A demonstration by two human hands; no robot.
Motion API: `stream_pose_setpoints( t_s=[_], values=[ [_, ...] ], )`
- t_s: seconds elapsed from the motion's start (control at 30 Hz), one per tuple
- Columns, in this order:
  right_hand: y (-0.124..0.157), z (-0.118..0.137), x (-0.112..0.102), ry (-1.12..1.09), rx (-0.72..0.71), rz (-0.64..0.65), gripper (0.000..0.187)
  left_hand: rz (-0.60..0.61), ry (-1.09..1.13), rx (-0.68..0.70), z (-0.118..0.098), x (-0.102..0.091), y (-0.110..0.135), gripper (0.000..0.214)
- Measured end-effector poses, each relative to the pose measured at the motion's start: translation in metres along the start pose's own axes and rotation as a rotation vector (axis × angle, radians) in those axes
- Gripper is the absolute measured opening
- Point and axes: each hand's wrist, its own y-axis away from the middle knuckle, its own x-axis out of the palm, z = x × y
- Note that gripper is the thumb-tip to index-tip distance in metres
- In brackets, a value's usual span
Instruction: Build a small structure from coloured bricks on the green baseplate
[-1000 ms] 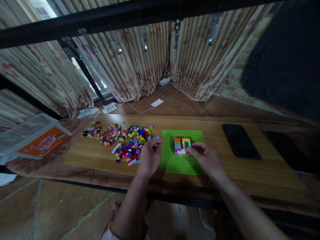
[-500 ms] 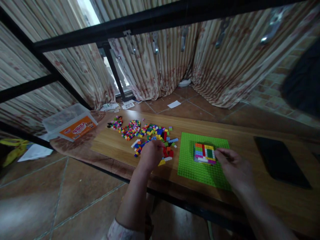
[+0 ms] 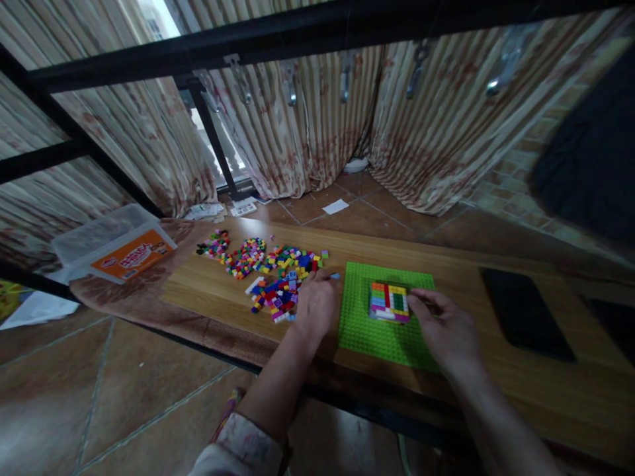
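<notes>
Green baseplate [image 3: 352, 340]: probably light, stiff. Left hand [image 3: 317, 305] half-curled beside loose bricks [image 3: 278, 295], right hand [image 3: 450, 325] half-curled by the brick block [image 3: 388, 302] on the baseplate; grip unclear. Block likely rigid (joints might pop): take opposite walls, low. Bricks: hard, pinch sides.

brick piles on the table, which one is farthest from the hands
The small leftmost pile, with dark pieces at its left edge; the other loose bricks lie nearer the left hand.

Wooden tabletop [image 3: 213, 294] — loose toy bricks [image 3: 278, 301], green baseplate [image 3: 356, 334], dark slab [image 3: 526, 314].
</notes>
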Motion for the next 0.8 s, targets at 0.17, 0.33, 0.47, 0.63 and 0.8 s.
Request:
stream_pose_setpoints(
  t_s=[0.17,0.33,0.47,0.63,0.8],
  values=[
    [0.000,0.005,-0.005,0.001,0.025,-0.038,0.037,-0.010,-0.032,0.030,0.004,0.001,-0.001,0.023],
    [-0.001,0.006,-0.007,-0.035,0.024,-0.053,0.037,-0.097,0.155,-0.021,0.001,-0.002,0.000,0.020],
    [-0.001,0.006,-0.007,-0.035,0.013,-0.071,0.038,-0.163,0.704,-0.158,-0.013,0.002,0.003,0.012],
    [0.000,0.009,-0.006,-0.059,0.007,-0.051,0.038,-0.002,1.373,-0.426,-0.037,0.011,0.015,0.012],
    [0.000,0.011,-0.005,-0.073,0.021,-0.040,0.038,0.046,1.543,-0.522,-0.047,0.014,0.020,0.017]
  ],
)
